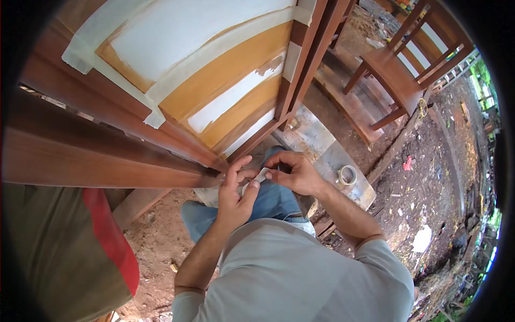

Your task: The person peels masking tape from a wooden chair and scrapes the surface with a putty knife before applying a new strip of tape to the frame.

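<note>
Here both hands meet low in front of the person's knees, pinching a short strip of masking tape (261, 175) between them. The left hand (234, 196) closes thumb and fingers narrowly on the strip's near end, while the right hand (292, 173) nips the far end with its fingertips, so the tape lies stretched across the small gap between the two grips, probably to keep its sticky face from folding on itself. Just to the left of the grip, almost touching the left fingers, runs the end of a dark stained wooden rail (107, 155); above the grip rises a wooden panel (214, 80), whose pale parts are edged with bands of the same tape. To the right of the grip, near but apart, a tape roll (347, 174) lies flat on a grey slab (322, 142), within easy reach of the right hand. Well beyond it stands a wooden chair (399, 70) on the littered dirt ground.
</note>
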{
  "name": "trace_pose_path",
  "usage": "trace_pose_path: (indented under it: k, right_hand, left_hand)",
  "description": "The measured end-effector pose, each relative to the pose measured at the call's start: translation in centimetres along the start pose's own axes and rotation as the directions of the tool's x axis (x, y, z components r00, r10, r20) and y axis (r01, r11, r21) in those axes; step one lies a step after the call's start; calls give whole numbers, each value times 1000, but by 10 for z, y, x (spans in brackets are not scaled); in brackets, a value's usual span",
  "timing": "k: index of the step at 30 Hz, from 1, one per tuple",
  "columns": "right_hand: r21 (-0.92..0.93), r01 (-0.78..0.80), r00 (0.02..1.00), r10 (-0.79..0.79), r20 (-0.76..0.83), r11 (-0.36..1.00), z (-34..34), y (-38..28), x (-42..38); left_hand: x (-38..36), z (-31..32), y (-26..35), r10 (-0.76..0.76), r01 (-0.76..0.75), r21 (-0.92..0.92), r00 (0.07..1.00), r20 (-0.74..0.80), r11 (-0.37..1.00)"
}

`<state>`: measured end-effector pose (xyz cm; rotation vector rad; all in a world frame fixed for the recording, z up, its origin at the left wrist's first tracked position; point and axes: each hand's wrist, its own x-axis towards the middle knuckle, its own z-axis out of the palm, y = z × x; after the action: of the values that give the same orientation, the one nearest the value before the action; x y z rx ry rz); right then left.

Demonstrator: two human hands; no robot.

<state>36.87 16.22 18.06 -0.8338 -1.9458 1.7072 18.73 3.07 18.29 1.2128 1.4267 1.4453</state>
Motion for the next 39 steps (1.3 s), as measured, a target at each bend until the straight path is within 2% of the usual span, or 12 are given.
trace_pose_path:
  k: [4,7,10,13,16,21,24,27,30,33,36,39]
  right_hand:
    - [-81,221,971,-227,-79,972,4,-7,2]
    - [-178,439,888,-456,-67,881,6,-11,5]
    - [-227,477,864,-500,-57,849,-1,-28,4]
    - [-245,525,846,-531,46,815,-6,-38,3]
    - [-302,576,816,-557,154,760,0,-43,5]
    - [-299,638,768,-614,181,710,12,-38,8]
    - [-279,632,774,-611,169,723,16,-38,9]
    - [-355,483,855,-519,-7,800,21,-26,10]
    - [-180,373,913,-395,-106,910,6,-28,13]
    - [78,257,965,-261,41,963,10,-10,13]
    - [161,165,964,-193,180,973,22,11,12]
    - [423,49,961,-158,228,905,34,7,8]
  left_hand:
    - [0,-4,0,55,-52,169,998,-14,984]
    - [-6,0,9,-84,84,-10,992,-95,996]
    - [-6,-4,13,-42,36,-37,983,-178,999]
    - [-13,-14,41,99,-67,302,991,-91,951]
    - [-11,-14,53,313,-280,569,949,41,773]
    - [-12,-18,50,371,-335,639,925,83,692]
    - [-14,-21,51,343,-293,643,938,50,707]
    - [-16,-25,58,310,-244,673,951,23,698]
    - [-18,-27,64,329,-240,664,944,-10,709]
    - [-23,-29,65,391,-268,584,915,-93,766]
    - [-27,-30,71,298,-169,444,924,-240,880]
    - [-28,-30,82,226,-105,346,915,-333,932]
